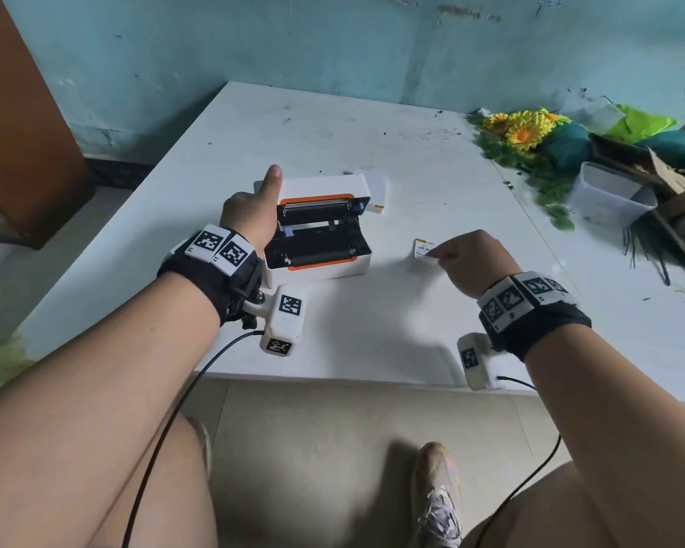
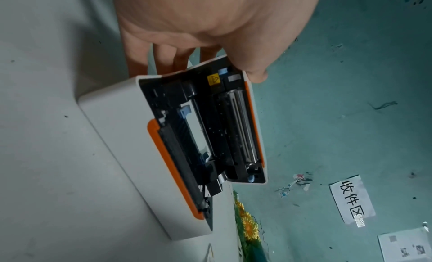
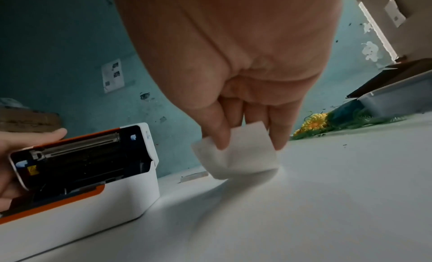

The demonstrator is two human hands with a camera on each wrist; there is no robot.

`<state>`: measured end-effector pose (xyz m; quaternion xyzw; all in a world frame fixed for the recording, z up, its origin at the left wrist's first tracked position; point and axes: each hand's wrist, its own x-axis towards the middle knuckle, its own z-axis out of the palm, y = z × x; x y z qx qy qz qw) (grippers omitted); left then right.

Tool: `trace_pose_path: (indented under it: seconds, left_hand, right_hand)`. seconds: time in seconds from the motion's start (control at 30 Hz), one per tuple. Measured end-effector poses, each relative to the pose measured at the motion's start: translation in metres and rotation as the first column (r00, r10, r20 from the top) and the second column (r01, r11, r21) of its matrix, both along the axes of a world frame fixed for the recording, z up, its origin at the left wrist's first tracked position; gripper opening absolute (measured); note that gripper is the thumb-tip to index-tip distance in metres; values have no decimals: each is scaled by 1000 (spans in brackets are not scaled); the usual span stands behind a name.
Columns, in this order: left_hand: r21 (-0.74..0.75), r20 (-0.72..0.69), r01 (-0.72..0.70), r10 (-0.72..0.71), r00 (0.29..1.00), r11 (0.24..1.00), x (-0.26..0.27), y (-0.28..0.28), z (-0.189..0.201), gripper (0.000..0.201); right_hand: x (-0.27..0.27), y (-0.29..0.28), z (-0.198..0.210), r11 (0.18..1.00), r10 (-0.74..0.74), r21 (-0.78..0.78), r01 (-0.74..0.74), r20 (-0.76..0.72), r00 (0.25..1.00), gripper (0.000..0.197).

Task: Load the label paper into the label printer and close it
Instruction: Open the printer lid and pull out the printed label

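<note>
White printer (image 1: 321, 267) lid up, lengthwise left-right

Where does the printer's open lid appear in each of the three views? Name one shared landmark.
Head: the lid stands centre, held by the left hand.
Left wrist: centre, lid under the fingers.
Right wrist: lower left, lid.
Shared landmark: yellow artificial flowers.

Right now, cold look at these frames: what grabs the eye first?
The white label printer with orange trim sits mid-table, its lid held open by the left hand, black insides showing. To its right, the right hand pinches a small white label paper just above the white table. Yellow artificial sunflowers clutter the far right corner.
</note>
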<state>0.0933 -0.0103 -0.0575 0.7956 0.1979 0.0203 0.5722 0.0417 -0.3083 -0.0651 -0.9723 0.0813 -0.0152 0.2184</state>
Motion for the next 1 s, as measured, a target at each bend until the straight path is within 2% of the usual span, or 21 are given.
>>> trace_pose_path:
  seconds: [0.17,0.27,0.3,0.37,0.43,0.5,0.57,0.63,0.7,0.8,0.9,1.0]
  left_hand:
    - [-29,31,-14,15,999,999,5,0,-6,59]
    - [-19,53,-6,7,999,1000,7,-2,-6,59]
    - [-8,59,0,1,998,1000,8,-1,-9,59]
    - [-15,77,8,-7,997,1000,11,1,-13,58]
    - [-31,104,23,-20,994,999,14,4,-17,61]
    - [-13,121,48,-47,992,999,17,5,-19,66]
    - [12,119,69,-70,990,998,19,4,-19,64]
    - [35,109,88,-92,990,995,18,2,-18,63]
    - [58,97,97,-102,990,994,16,1,-16,65]
    - [118,49,119,-126,991,986,13,-3,-8,69]
    - [201,3,133,-137,991,971,16,1,-3,73]
    - [179,-23,113,-111,994,977,19,1,-1,73]
  right_hand:
    - [2,4,-5,999,-44,-33,39,-176,983,42]
    - [3,6,1,997,-77,14,82,-207,975,20]
    - [2,7,4,996,-83,22,90,-214,973,20]
    - [-3,12,9,992,-102,59,115,-199,975,32]
    - [-8,16,11,984,-82,142,108,-176,981,44]
    - [-8,24,13,952,-12,305,35,-78,997,50]
    - [-8,37,18,883,21,468,-26,15,1000,38]
    - [-7,53,20,832,82,548,-91,40,996,27]
    - [-4,71,15,843,166,514,-161,36,985,29]
    - [6,87,-1,891,214,401,-213,43,976,41]
    - [11,96,-9,939,208,280,-199,-3,978,49]
    - [13,95,-12,955,198,226,-190,-12,980,52]
